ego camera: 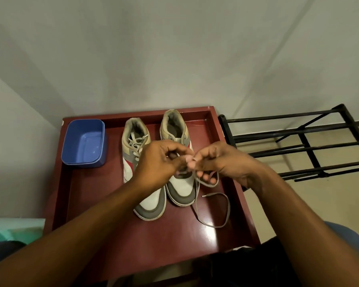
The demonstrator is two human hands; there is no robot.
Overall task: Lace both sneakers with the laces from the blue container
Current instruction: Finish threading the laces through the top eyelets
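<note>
The left hand (160, 162) and right hand (222, 162) are meeting above the unlaced sneaker (181, 188) on the red table (133, 235), curled fingertips pinching the grey lace (226, 208), whose free end is trailing beside the toe; the laced sneaker (133, 146) is standing just beside it, the blue container (84, 141) sitting at the far left corner

Maroon rimmed table (174, 241) — black metal rack (308, 151) just beside it.

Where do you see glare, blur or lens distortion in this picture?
Head view: glare patches on the glossy red table, front right, and glints inside the blue container; left hand and right hand look slightly soft where they pinch the lace; the wide lens stretches both forearms toward the bottom corners.
</note>
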